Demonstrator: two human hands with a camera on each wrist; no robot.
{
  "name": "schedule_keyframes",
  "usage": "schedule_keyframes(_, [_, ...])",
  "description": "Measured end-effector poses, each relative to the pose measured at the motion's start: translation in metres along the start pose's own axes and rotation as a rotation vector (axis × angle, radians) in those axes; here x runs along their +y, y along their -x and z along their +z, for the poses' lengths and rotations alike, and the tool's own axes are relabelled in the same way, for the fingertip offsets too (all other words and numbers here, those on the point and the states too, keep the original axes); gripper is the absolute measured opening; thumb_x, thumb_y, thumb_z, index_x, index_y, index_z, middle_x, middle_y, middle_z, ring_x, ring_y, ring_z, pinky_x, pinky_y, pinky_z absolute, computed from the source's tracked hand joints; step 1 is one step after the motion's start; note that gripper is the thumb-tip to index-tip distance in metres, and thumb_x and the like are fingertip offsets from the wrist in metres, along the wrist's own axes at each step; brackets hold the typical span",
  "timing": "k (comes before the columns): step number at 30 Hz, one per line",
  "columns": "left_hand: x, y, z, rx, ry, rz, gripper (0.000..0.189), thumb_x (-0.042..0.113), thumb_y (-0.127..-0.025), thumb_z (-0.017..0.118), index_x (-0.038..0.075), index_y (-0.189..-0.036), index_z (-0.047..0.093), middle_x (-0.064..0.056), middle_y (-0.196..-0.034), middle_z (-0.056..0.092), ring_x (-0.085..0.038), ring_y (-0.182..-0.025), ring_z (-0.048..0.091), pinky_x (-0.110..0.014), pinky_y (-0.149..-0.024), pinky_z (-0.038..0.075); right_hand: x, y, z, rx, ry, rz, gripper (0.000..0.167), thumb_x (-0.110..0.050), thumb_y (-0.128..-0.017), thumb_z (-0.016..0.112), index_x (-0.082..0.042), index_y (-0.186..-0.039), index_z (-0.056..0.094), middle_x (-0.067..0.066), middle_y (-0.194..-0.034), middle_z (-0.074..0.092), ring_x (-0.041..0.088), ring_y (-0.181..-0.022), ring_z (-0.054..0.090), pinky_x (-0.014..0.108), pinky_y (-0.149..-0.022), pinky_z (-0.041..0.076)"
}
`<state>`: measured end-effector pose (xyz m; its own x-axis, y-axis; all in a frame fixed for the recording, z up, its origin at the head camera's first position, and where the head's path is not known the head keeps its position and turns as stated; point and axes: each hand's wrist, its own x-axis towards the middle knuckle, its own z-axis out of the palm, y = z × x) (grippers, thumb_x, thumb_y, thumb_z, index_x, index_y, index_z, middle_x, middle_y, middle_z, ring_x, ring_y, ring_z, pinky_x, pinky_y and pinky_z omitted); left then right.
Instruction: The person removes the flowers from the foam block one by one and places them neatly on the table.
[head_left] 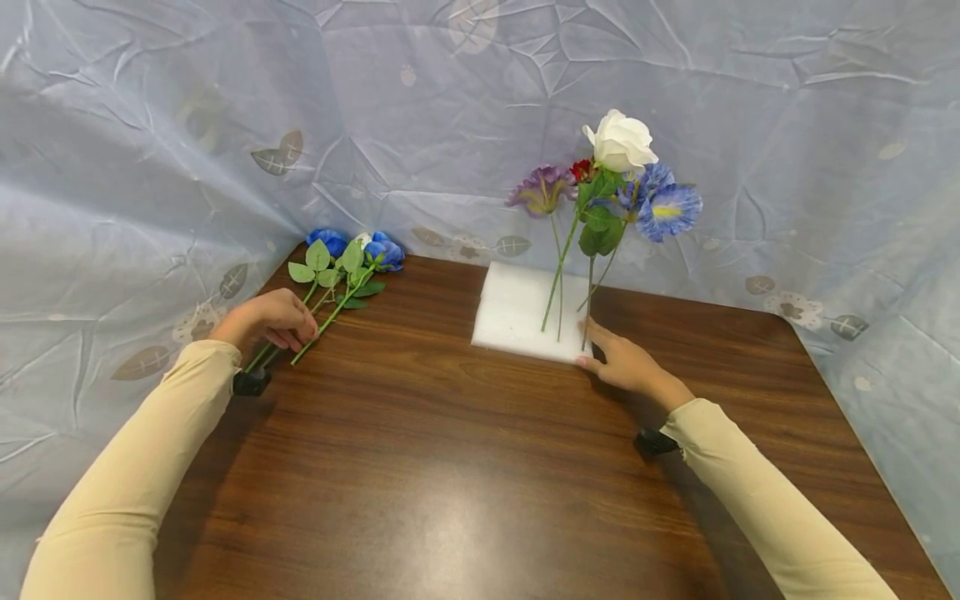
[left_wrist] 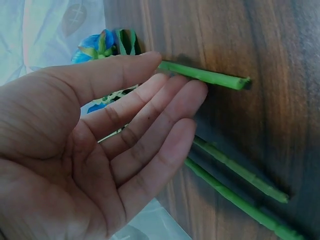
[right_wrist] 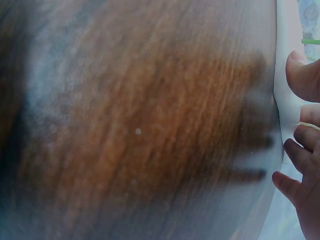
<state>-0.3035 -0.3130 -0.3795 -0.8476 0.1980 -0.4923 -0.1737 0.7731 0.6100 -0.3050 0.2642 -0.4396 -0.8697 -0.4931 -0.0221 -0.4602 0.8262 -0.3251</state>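
Observation:
My left hand (head_left: 277, 321) is at the far left of the table, its thumb and forefinger pinching the green stem (left_wrist: 205, 75) of a blue rose (head_left: 385, 252). Beside it lie another blue rose (head_left: 327, 242) and a partly hidden white flower (head_left: 363, 239); two more stem ends show under the fingers in the left wrist view. Toward the back, my right hand (head_left: 633, 362) rests with extended fingers against the right side of a white foam block (head_left: 513, 308). Standing in the foam are a white rose (head_left: 621, 143), a purple flower (head_left: 542, 190) and a blue iris (head_left: 667, 211).
A small red flower (head_left: 582, 171) shows behind the white rose. The brown wooden table (head_left: 420, 433) reaches back to a wrinkled grey-blue cloth (head_left: 420, 108), which hangs behind and along both sides.

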Motion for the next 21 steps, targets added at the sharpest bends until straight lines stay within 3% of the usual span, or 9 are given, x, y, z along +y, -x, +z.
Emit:
schedule_keyframes(3, [0.003,-0.001,0.0,0.042,0.007,0.01,0.026,0.005,-0.095,0.059,-0.009,-0.114,0.071,-0.014,-0.105,0.077,-0.022,-0.083,0.075,-0.039,-0.074,0.061,0.0,0.0,0.0,0.003,0.0,-0.004,0.074,-0.035,-0.103,0.06,0.001,-0.159,0.028,0.026,-0.166,0.021,0.047,-0.148,0.034,0.061,-0.118,0.034])
schedule_keyframes(7, [0.01,-0.005,-0.001,0.134,0.01,0.041,0.027,0.011,-0.099,0.061,-0.009,-0.114,0.071,-0.009,-0.09,0.077,-0.017,-0.076,0.073,-0.037,-0.07,0.06,0.001,0.001,0.0,0.002,-0.004,-0.006,0.074,-0.036,-0.103,0.06,0.001,-0.159,0.028,0.026,-0.166,0.022,0.048,-0.147,0.034,0.062,-0.118,0.034])
schedule_keyframes(11, [0.021,-0.011,0.001,0.224,0.017,0.066,0.03,0.014,-0.098,0.065,-0.01,-0.116,0.068,-0.002,-0.078,0.074,-0.011,-0.069,0.068,-0.032,-0.067,0.059,0.001,0.001,0.0,-0.003,-0.009,-0.007,0.074,-0.035,-0.103,0.06,0.0,-0.159,0.027,0.026,-0.166,0.02,0.048,-0.147,0.035,0.062,-0.118,0.034])
schedule_keyframes(14, [0.032,-0.016,0.004,0.276,0.01,0.086,0.034,0.016,-0.097,0.066,-0.009,-0.121,0.067,-0.003,-0.075,0.073,-0.01,-0.067,0.067,-0.031,-0.067,0.061,0.001,0.001,0.001,-0.003,-0.007,-0.01,0.075,-0.036,-0.103,0.06,0.0,-0.159,0.027,0.026,-0.166,0.02,0.048,-0.146,0.035,0.061,-0.118,0.034])
schedule_keyframes(21, [0.068,-0.033,0.025,0.356,0.054,0.205,0.036,0.016,-0.097,0.068,-0.005,-0.127,0.066,-0.015,-0.096,0.074,-0.015,-0.071,0.071,-0.029,-0.064,0.06,0.001,0.001,0.001,0.01,-0.002,-0.018,0.074,-0.034,-0.103,0.06,0.002,-0.159,0.028,0.027,-0.165,0.021,0.048,-0.145,0.036,0.062,-0.117,0.035])
